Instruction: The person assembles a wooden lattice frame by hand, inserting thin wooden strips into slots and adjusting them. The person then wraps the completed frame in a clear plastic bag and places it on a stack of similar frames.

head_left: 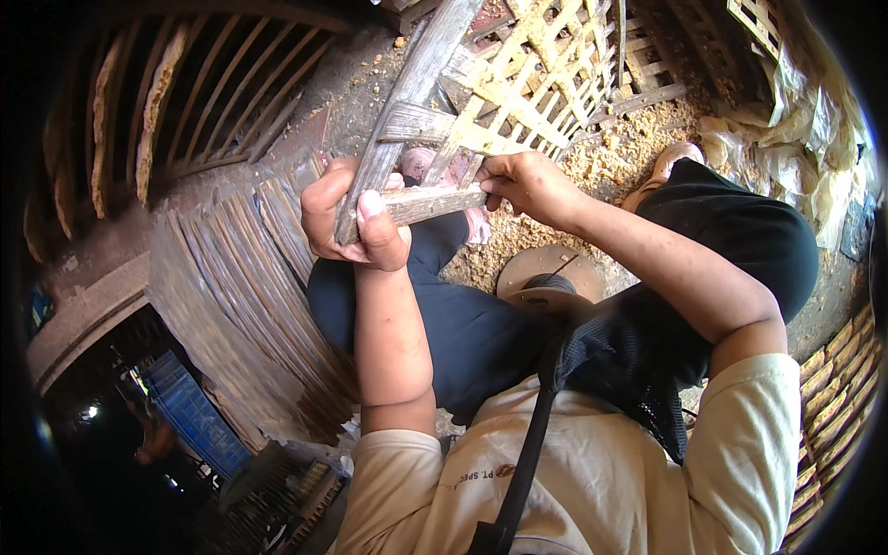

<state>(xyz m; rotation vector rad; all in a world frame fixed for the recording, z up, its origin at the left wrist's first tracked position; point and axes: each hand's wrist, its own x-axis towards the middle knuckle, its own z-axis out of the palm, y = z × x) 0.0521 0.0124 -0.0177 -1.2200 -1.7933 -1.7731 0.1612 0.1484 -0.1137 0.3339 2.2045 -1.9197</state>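
A weathered wooden lattice frame (433,205) is tilted up in front of me, its near corner towards my body. My left hand (359,218) is closed round that corner, the thumb pressed on the lower bar. Pale crossed slats (518,79) fill the frame, smeared with yellowish crumbs. At the right part of the lower bar, my right hand (532,188) is pinched against the wood. Whatever lies between its fingertips is hidden. Below the frame, a round spool (566,268) with dark wire or cord stands on the floor between my legs.
Yellow-brown crumbs (638,139) cover the floor ahead. On the left are a stack of thin curved sheets (250,277) and a slatted rack (185,102). Crumpled clear plastic (814,139) lies far right, with another slatted panel (837,398) nearer. A blue crate (190,398) stands lower left.
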